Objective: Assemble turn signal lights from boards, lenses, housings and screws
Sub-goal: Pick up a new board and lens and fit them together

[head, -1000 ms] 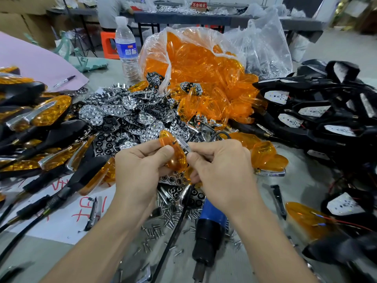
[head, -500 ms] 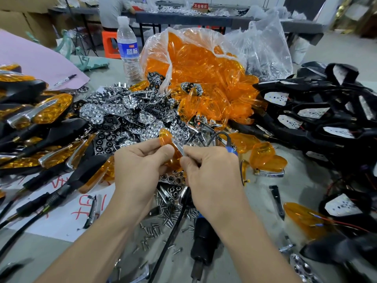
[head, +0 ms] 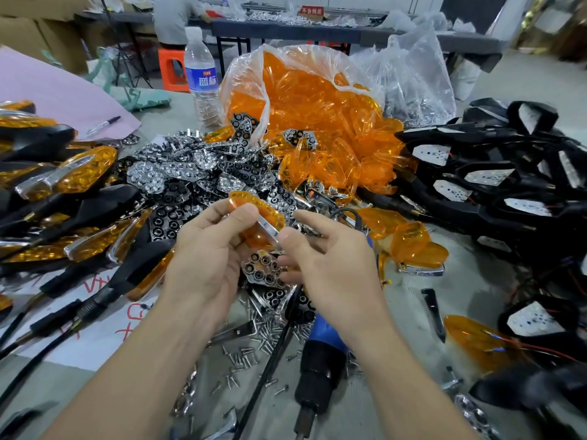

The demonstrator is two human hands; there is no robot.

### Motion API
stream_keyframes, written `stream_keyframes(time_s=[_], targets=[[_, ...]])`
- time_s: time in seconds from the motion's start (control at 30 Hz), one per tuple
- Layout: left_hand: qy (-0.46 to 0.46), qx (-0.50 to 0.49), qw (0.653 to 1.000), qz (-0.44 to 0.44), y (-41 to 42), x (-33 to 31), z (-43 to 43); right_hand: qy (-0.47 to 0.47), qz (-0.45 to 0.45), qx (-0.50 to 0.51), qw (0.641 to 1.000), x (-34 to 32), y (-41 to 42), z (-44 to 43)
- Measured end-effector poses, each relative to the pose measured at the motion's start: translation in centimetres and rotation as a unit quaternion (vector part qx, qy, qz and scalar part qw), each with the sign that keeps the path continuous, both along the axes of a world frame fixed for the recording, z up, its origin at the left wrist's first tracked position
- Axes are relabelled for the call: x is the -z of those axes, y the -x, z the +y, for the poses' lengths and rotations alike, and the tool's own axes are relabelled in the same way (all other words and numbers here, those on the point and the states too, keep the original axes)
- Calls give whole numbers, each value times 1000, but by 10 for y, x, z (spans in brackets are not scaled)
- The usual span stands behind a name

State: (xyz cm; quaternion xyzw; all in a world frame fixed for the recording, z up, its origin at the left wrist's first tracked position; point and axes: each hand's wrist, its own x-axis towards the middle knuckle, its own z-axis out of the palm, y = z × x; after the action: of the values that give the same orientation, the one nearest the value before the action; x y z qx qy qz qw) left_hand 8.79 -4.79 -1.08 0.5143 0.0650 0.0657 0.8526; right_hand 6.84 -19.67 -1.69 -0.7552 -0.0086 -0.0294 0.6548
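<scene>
My left hand (head: 206, 265) pinches an orange lens (head: 257, 211) with a chrome strip (head: 268, 228) between thumb and fingers, above the parts pile. My right hand (head: 330, 258) meets it from the right, its thumb on the lower end of the strip and its index finger stretched out above. A chrome reflector (head: 265, 269) lies just under both hands. Loose screws (head: 251, 344) are scattered on the table below my wrists. Black housings with white boards (head: 489, 176) are heaped at the right. A clear bag of orange lenses (head: 317, 115) stands behind.
Finished orange-and-black lights (head: 63, 185) are stacked at the left. A blue and black electric screwdriver (head: 320, 354) lies under my right forearm, its black cable (head: 270, 354) running down the table. A water bottle (head: 201, 77) stands at the back. A person sits beyond the far table.
Both hands have shifted slightly up with the lens. My right hand has loosened, its index finger now stretched out, and the chrome strip shows between the thumbs.
</scene>
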Motion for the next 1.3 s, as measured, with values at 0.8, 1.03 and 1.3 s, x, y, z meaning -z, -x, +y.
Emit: stream_keyframes(time_s=[0.8,1.03,1.3], targets=[[-61,-67,996,-3,1,-18,23,261,-46,-171,949,-26,-1,-17],[-120,-97,988,17,-2,-10,26,389,-36,-155,908,-12,2,-13],[-466,-89,877,-81,11,5,0,486,17,-169,857,-18,-6,-16]])
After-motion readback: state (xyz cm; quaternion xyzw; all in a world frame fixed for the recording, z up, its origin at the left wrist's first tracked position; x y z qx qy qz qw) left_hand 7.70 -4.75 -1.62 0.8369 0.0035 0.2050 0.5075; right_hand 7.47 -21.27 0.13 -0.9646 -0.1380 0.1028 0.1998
